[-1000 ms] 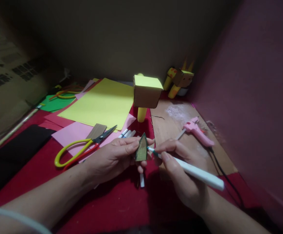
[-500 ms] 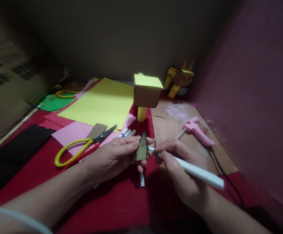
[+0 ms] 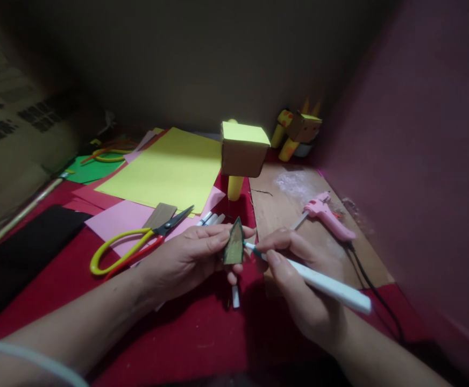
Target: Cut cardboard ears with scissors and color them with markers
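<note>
A small pointed cardboard piece [image 3: 234, 244] with dark green edges is pinched between the thumb and fingers of my left hand [image 3: 196, 255], its tip upward. My right hand [image 3: 305, 285] grips a white marker [image 3: 331, 287], whose green-ringed tip end meets the right edge of the piece. A white cap [image 3: 235, 296] shows just below my left fingers. Beyond my hands stands a cardboard box shape [image 3: 243, 156] with a yellow top and a yellow tube under it. Scissors [image 3: 123, 250] with yellow and red handles lie beside my left wrist.
Yellow paper [image 3: 165, 169] lies over pink and red sheets. On the right, a pink glue gun [image 3: 329, 215] with a black cord rests on a cardboard sheet [image 3: 275, 207]. A cardboard animal figure [image 3: 299, 129] stands at the back. A dark wall rises behind, and a carton is at left.
Almost nothing differs. The cardboard piece has tilted very slightly in my left hand, and the marker stays at its right edge.
</note>
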Available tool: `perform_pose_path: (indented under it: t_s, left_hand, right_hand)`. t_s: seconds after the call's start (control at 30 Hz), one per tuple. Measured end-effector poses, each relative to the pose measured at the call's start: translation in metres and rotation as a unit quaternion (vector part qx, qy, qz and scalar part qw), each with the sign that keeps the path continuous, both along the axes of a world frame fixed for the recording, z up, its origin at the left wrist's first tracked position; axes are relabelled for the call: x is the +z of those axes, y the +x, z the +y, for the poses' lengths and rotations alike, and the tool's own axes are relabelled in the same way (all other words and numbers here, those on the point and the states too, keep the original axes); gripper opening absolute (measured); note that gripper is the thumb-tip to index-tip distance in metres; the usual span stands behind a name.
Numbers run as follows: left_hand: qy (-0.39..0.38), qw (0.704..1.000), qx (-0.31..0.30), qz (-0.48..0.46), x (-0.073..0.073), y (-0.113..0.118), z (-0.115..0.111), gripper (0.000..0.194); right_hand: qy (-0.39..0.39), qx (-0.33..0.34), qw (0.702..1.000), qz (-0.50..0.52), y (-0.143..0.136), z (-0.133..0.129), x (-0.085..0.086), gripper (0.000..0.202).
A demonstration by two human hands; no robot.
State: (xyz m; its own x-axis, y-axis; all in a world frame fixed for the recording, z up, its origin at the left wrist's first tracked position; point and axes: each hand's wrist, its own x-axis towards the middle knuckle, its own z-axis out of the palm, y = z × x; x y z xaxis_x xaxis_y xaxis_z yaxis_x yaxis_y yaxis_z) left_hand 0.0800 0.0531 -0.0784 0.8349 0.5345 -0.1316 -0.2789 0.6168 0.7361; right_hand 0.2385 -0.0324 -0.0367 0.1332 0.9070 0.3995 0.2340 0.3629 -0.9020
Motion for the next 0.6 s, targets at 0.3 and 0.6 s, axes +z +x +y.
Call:
perform_pose_path:
  t_s: [0.3,0.6]
  left_hand:
    - [-0.002,1.000,0.000,-0.001,-0.0025,-0.0002,0.0014,0.031]
    - [-0.007,1.000,0.004,-0.005,-0.0006,-0.0017,0.0001,0.031]
  right_hand:
    - [0.009,-0.005,1.000,-0.001,0.0003,-0.0007,-0.0007,0.015]
    - [0.008,-0.010,1.000,-0.029,0.0015,-0.0009,0.0004,0.016]
